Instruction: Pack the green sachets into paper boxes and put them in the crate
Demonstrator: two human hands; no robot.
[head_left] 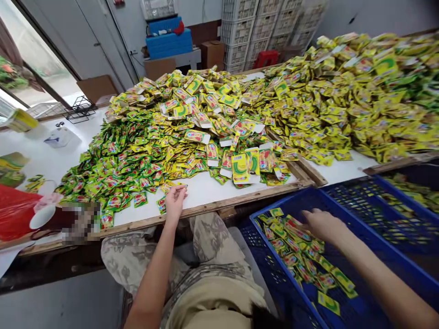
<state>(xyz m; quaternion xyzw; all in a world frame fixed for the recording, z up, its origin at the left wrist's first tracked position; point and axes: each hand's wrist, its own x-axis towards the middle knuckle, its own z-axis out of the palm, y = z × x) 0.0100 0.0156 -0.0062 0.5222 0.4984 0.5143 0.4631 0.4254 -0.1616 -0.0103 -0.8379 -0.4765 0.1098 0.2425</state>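
Note:
My left hand (175,201) is over the front edge of the white table, fingers curled together near the tips. What they hold, if anything, is too small to make out. Beside it lie a green sachet (161,205) with a red fruit picture and a yellow sachet (167,186). Over a blue plastic crate (286,199) reaches my right hand (322,224), its fingers slightly apart with nothing visible between them. Below that hand, green and yellow packets (308,262) lie loose in the crate.
Heaps of green sachets (120,155) and yellow sachets (308,100) cover the table, with small open boxes (241,168) at the front. Wooden strips (254,197) edge the table. A paper cup (43,217) and red plastic bag (15,212) are left. White crates (238,34) stack behind.

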